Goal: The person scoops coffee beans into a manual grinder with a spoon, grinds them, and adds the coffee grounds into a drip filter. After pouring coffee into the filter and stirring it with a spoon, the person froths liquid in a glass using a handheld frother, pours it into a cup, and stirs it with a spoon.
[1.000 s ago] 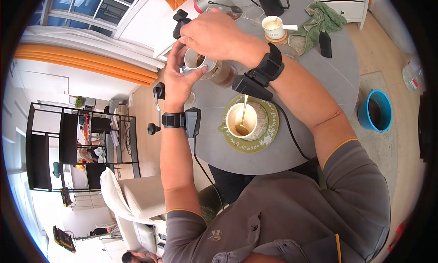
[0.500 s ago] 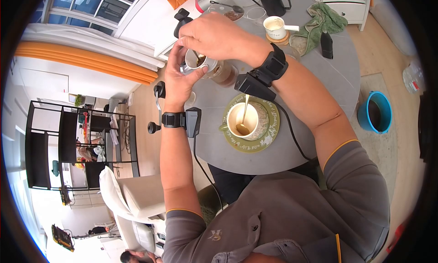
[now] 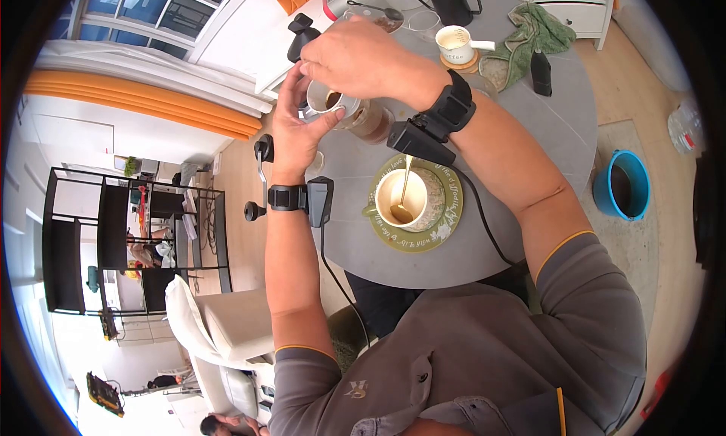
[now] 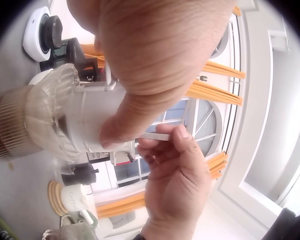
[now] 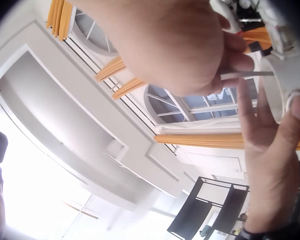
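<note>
A white cylindrical cup [image 4: 90,117] with dark brown contents stands above a ribbed glass vessel [image 4: 15,122] in the left wrist view. My left hand [image 3: 299,133] grips the cup from the side, thumb on its wall. Over the cup's mouth, my right hand [image 3: 359,58] pinches a thin flat handle [image 4: 156,136] between thumb and fingers; its far end reaches into the cup. Nearer my body, a patterned cup [image 3: 432,198] holding a gold spoon [image 3: 406,190] sits on a green plate [image 3: 412,245].
On the table [image 3: 544,133] are a white coffee pot [image 3: 456,50] on a wooden coaster, a black kettle [image 3: 448,3], a green cloth [image 3: 533,35] and a black object [image 3: 540,74]. A hand grinder [image 3: 262,152] is at the left edge. A blue bucket [image 3: 641,186] stands on the floor.
My right hand has shifted slightly about the cup's mouth, and the thin handle inside the cup has moved. The left hand keeps its grip in nearly the same place.
</note>
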`<action>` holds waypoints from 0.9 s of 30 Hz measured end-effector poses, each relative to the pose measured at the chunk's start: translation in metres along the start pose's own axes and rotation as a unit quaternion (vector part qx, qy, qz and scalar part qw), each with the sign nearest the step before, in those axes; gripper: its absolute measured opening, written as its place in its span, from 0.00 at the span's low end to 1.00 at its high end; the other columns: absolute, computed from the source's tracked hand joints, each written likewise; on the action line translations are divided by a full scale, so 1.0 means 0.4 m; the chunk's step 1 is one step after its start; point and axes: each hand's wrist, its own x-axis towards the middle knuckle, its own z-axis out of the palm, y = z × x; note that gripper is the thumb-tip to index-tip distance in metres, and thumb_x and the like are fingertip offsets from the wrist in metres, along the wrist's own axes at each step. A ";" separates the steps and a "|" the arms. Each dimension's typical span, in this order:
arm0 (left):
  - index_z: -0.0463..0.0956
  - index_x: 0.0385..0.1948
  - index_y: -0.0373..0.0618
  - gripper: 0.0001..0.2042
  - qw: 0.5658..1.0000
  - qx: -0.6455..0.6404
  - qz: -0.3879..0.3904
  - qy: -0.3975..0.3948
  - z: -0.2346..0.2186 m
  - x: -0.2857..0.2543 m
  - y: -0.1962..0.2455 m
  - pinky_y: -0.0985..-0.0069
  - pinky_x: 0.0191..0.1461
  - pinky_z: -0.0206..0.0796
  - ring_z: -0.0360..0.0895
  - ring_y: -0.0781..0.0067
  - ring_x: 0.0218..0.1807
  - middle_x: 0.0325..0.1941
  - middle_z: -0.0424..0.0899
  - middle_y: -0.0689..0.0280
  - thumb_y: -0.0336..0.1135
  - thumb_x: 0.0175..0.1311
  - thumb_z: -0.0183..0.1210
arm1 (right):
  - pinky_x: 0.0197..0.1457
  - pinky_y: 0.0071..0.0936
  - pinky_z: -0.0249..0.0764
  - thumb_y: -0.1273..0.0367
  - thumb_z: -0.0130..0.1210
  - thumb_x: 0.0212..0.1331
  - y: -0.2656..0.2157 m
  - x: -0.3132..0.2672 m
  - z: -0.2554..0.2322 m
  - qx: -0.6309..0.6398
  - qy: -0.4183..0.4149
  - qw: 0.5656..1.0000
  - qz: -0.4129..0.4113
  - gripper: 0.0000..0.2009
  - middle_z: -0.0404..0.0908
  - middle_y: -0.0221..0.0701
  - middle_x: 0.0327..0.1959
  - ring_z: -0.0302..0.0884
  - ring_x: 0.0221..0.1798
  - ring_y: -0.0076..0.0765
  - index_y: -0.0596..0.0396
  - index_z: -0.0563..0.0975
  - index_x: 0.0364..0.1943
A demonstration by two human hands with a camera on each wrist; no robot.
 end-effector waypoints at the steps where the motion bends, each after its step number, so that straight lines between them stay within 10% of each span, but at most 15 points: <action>1: 0.60 0.74 0.40 0.48 1.000 0.005 0.008 -0.001 -0.001 0.001 -0.003 0.64 0.74 0.62 0.73 0.64 0.69 0.67 0.78 0.56 0.25 0.47 0.78 | 0.51 0.46 0.70 0.61 0.52 0.70 -0.005 0.002 -0.006 0.042 -0.016 0.999 0.000 0.14 0.81 0.36 0.21 0.81 0.31 0.50 0.50 0.82 0.28; 27: 0.60 0.75 0.40 0.48 1.000 -0.004 0.006 -0.008 0.008 -0.004 0.014 0.65 0.74 0.62 0.73 0.66 0.68 0.66 0.79 0.57 0.25 0.47 0.77 | 0.47 0.50 0.74 0.62 0.53 0.68 0.007 0.000 0.006 0.011 0.040 0.999 -0.003 0.14 0.80 0.39 0.21 0.81 0.30 0.53 0.53 0.82 0.28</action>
